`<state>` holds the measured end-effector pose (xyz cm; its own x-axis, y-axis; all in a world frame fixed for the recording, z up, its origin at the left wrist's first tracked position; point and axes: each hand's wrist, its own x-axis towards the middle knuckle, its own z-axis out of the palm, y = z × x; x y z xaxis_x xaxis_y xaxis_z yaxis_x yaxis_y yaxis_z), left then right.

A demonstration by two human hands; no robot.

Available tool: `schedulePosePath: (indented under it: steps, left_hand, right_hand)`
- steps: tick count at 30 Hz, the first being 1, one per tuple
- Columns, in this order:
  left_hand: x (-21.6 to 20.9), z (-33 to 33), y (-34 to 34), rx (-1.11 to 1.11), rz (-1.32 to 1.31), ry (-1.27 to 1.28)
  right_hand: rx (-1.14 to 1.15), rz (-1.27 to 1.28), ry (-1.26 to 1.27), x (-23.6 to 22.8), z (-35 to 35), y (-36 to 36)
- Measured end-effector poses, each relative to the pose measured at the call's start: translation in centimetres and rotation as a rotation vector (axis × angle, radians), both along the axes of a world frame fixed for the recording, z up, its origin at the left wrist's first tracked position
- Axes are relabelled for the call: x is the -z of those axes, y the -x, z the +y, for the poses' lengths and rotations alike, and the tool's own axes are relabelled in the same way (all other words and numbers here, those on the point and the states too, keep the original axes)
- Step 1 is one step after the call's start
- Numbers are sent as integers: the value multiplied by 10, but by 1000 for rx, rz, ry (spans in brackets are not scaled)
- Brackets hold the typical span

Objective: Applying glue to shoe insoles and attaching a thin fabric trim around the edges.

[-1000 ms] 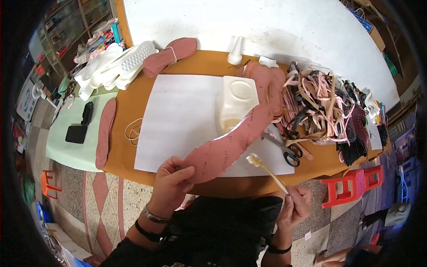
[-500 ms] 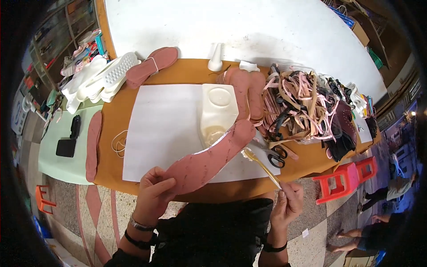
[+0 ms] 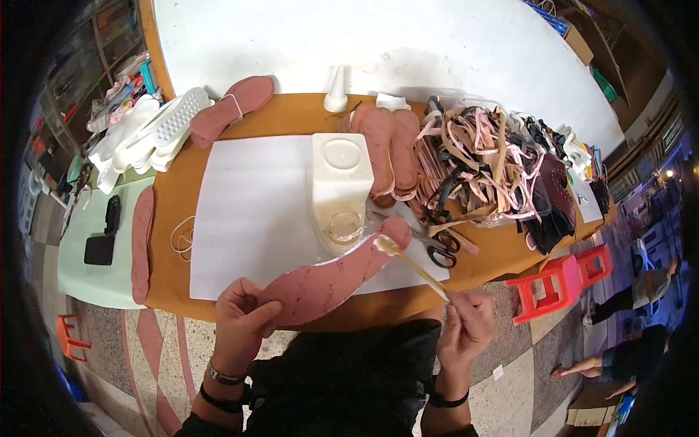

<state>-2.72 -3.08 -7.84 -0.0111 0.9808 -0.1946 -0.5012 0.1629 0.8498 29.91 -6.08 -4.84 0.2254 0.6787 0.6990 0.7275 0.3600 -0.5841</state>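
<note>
Dusky-pink insole [image 3: 313, 288], held aloft, slanting up rightward, whitish along its far edge; slim brush [image 3: 421, 271], yellowish handle, pale bristles over the insole's narrower end.

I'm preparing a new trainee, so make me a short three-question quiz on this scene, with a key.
1. What does the right hand hold?
2. True or false: the black-handled scissors lie to the right of the cream container.
3. Which end of the pink sole piece does the left hand grip? A) the narrow end; B) the wide end.

Key:
1. A brush, by its handle.
2. True.
3. B.
</note>
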Motion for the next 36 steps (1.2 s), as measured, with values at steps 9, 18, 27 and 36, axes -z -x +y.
schedulePosePath:
  steps: [9, 18, 27, 36]
  left_hand:
    - [-8, -3, -2, 9, 86, -33]
    - [-7, -2, -3, 23, 121, -48]
    - [1, 3, 18, -26, 75, -36]
    - [30, 18, 54, -286, -179, -110]
  right_hand:
    - [90, -45, 61, 6, 14, -2]
    - [59, 31, 71, 6, 9, -6]
    - [138, 62, -18, 13, 8, -20]
    - [-113, -75, 145, 11, 37, 3]
